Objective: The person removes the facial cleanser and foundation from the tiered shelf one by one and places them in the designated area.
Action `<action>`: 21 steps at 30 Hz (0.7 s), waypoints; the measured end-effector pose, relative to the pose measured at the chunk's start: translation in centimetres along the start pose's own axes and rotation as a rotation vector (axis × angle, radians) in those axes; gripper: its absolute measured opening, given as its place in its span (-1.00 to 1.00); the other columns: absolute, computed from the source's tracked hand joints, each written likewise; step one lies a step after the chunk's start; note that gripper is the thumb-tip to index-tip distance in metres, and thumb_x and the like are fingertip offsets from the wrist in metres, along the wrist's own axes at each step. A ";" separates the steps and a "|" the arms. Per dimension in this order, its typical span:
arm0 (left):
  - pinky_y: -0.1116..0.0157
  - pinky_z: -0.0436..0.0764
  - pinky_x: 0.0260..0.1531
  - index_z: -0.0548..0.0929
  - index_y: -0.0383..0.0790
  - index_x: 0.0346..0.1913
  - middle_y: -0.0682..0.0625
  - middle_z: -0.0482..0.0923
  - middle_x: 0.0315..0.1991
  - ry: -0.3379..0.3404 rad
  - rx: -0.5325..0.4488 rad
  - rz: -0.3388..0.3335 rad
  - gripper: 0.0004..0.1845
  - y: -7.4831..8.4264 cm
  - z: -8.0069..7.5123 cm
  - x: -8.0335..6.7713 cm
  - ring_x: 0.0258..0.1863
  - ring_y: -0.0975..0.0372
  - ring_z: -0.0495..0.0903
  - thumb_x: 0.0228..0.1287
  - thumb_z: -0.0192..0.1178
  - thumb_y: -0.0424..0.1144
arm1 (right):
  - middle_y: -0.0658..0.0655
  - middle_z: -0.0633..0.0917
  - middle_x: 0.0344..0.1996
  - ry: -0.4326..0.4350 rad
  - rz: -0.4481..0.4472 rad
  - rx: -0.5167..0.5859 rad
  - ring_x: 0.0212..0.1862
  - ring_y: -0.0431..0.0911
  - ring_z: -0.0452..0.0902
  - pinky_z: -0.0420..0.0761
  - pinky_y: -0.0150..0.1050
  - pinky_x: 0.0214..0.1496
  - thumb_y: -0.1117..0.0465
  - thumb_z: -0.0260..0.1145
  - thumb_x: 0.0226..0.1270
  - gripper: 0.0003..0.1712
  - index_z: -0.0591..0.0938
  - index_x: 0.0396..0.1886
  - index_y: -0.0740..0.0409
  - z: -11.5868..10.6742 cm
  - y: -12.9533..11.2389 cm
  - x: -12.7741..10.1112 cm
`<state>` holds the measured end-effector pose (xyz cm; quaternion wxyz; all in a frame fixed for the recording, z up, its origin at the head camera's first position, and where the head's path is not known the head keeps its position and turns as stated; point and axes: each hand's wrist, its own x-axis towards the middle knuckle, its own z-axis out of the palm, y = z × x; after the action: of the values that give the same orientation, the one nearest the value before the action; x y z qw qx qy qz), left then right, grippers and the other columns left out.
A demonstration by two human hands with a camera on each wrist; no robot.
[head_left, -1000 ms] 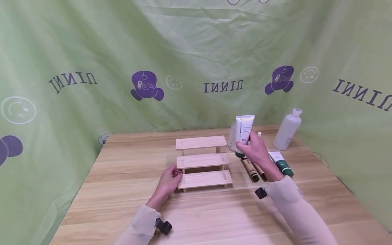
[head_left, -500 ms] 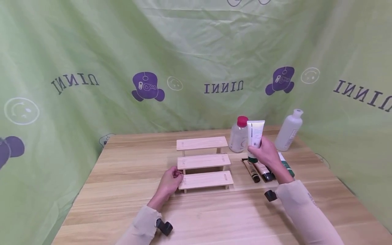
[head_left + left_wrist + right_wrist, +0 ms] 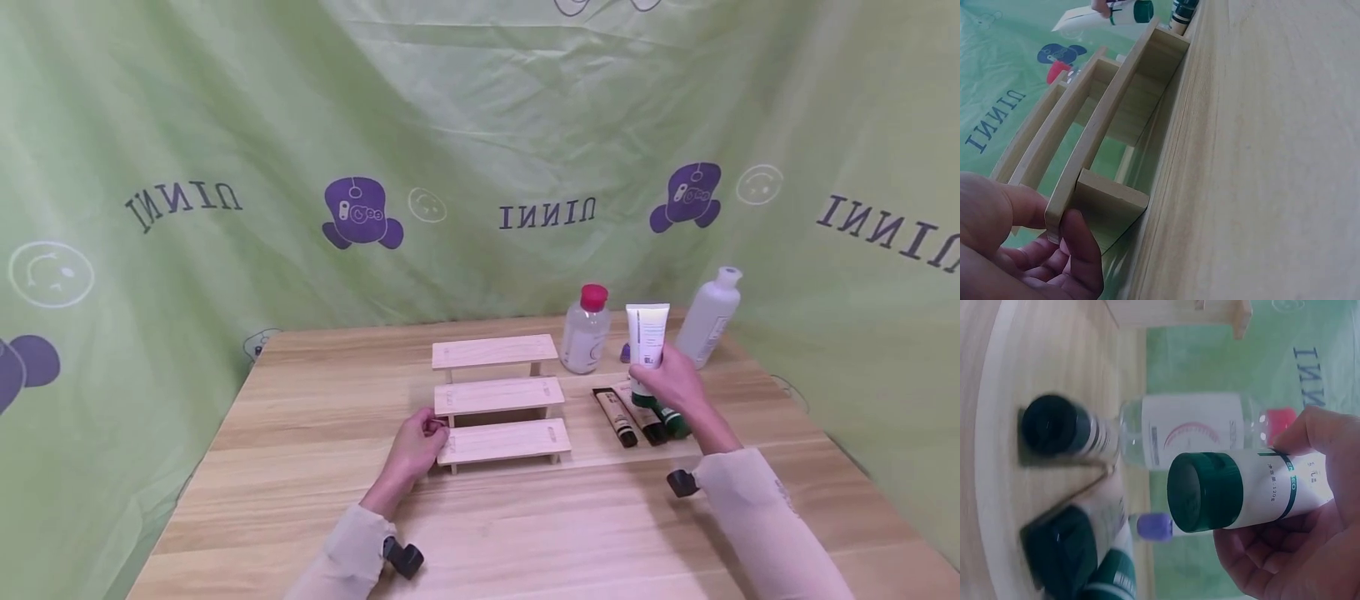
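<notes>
From the head view, the right hand (image 3: 670, 385) holds a white tube (image 3: 648, 337) upright with its green cap down, above three tubes (image 3: 637, 421) lying side by side on the table (image 3: 300, 467). Behind it stand a clear bottle (image 3: 586, 341) with a red cap and a white bottle (image 3: 707, 317). The left hand (image 3: 415, 446) rests at the left end of a three-step wooden rack (image 3: 501, 394) — its fingers curl onto the lowest step.

From the left wrist view, the thumb and fingers (image 3: 1075, 250) pinch the end of that lowest board.

From the right wrist view, the fingers wrap the white tube (image 3: 1254, 490); its green cap (image 3: 1204, 492) faces the camera, with the lying tubes' dark caps (image 3: 1057, 425) below — blurred.
</notes>
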<state>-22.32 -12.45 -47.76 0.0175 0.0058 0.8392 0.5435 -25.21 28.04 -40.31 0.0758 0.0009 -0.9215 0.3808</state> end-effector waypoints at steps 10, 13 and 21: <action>0.28 0.48 -0.34 0.59 -0.33 -0.10 -0.06 0.52 -0.33 -0.006 -0.007 0.009 -0.80 0.2 0.1 0.1 -0.37 0.16 0.46 0.20 0.17 -0.39 | 0.45 0.59 -0.25 0.010 0.024 -0.062 -0.36 0.08 0.54 0.54 -0.20 -0.40 0.21 0.29 0.17 -0.48 0.43 -0.01 0.55 -2.1 2.2 -0.5; 0.28 0.48 -0.35 0.59 -0.32 -0.11 -0.06 0.52 -0.33 -0.004 -0.005 0.007 -0.80 0.2 0.0 0.1 -0.37 0.16 0.46 0.19 0.18 -0.38 | 0.50 0.58 -0.20 0.002 0.039 -0.053 -0.34 0.10 0.55 0.55 -0.20 -0.38 0.21 0.30 0.17 -0.43 0.41 0.04 0.58 -2.4 2.7 -0.6; 0.28 0.47 -0.33 0.59 -0.32 -0.12 -0.05 0.53 -0.34 -0.003 -0.004 0.014 -0.81 0.1 0.0 0.1 -0.37 0.17 0.46 0.19 0.18 -0.39 | 0.60 0.53 -0.09 -0.007 0.055 -0.053 -0.23 0.21 0.57 0.59 -0.12 -0.29 0.24 0.32 0.18 -0.31 0.31 0.15 0.65 -3.3 4.1 -0.6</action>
<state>-22.40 -12.46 -47.69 0.0147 0.0125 0.8381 0.5452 -24.35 33.23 -40.90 0.0621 -0.0251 -0.9312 0.3583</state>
